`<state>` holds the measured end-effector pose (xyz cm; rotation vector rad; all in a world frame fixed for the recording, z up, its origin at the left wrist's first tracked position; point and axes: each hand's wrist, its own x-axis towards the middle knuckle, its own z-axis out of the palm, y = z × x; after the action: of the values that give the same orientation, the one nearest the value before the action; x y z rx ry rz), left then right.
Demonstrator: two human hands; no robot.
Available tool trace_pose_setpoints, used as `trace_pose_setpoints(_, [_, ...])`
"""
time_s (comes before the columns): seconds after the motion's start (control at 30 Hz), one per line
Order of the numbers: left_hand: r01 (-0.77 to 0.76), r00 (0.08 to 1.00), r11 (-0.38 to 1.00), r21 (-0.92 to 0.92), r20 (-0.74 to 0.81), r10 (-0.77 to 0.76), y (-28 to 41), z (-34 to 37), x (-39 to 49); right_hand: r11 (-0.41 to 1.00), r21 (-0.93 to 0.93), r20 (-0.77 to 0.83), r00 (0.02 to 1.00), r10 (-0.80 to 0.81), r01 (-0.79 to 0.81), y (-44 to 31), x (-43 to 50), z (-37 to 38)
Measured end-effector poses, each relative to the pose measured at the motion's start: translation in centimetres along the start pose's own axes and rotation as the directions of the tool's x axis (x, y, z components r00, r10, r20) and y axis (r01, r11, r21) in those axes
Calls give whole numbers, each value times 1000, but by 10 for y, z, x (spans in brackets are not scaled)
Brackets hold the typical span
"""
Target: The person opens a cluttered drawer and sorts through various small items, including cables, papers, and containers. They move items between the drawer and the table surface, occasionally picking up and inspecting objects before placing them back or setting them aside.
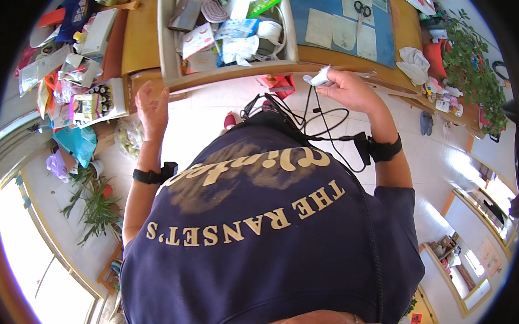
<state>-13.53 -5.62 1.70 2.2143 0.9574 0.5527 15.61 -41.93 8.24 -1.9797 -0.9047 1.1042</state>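
Observation:
My right hand (347, 90) pinches a small crumpled white piece, perhaps tissue or plastic, (318, 78) just off the front edge of the desk. Empty, with its fingers apart, my left hand (151, 108) is raised beside the desk's left front corner. Between and beyond the hands, a pulled-out drawer (293, 41) holds packets, a coiled white cord (270, 32), a green package (266, 4) and other small items. Scissors (360, 15) lie on pale paper or cloth pieces (319, 28) over a blue mat (301, 15) right of the drawer.
Boxes and bags crowd the left surface, with a box of small bottles (105, 99) at its edge. A white cloth (412, 64) lies at the desk's right. Black cables (327, 129) hang by my right arm. A red container (282, 87) stands below the desk.

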Motion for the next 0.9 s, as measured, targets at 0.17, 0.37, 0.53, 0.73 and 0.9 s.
trace_pose_setpoints(0.17, [583,770,745,-323,512,-381,-10,3,44,997,43,-127,990,66,-61,-10,-5,32])
trace_pose_setpoints(0.37, [-403,627,902,-155,671,395,-62,5,68,881,273,-11,915,404,-386,-28,5,81])
trace_pose_setpoints(0.53, [862,434,450,-234,799,-416,-17,25,84,624,643,20,824,566,-444,-27,14,113])
trace_pose_setpoints(0.73, [839,467,436,-324,840,-275,-8,27,93,364,848,82,775,626,-384,-41,40,130])
trace_pose_setpoints(0.9, [825,480,479,-300,818,-315,-10,34,104,194,938,67,701,710,-287,-38,77,142])
